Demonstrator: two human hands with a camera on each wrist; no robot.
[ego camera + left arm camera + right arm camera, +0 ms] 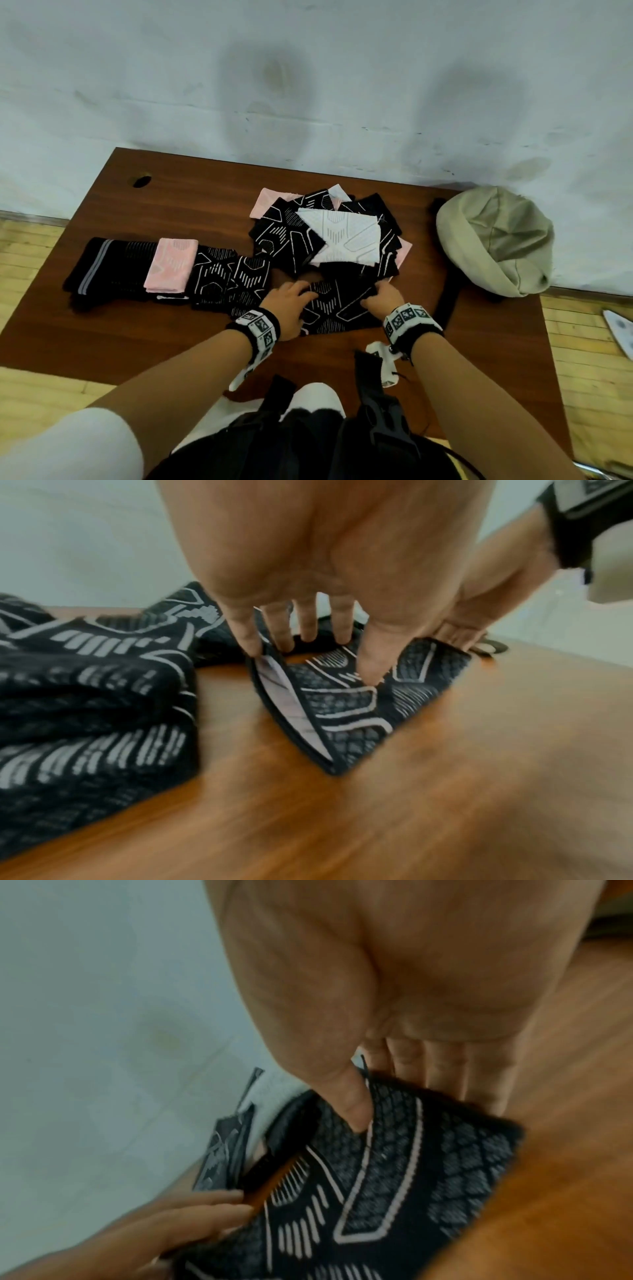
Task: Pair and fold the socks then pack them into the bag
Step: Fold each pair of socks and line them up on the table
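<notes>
A black sock with white line pattern point(337, 308) lies on the brown table point(137, 335) just in front of me. My left hand point(294, 305) pinches its left edge, thumb on top and fingers point(284, 634) behind the raised edge. The sock's pale inner side shows there. My right hand point(380, 296) pinches the sock's right far corner, its thumb point(356, 1104) lying on the fabric and its fingers behind it. Beyond the hands lies a loose pile of black, white and pink socks point(329, 236). The beige fabric bag point(496, 240) sits at the table's right far corner.
A row of folded socks point(219, 277), one pink point(171, 265) and one with grey stripes point(99, 267), lies at the left. A black strap point(448, 301) runs from the bag toward me. The wall stands close behind the table. Dark gear point(376, 411) sits at my lap.
</notes>
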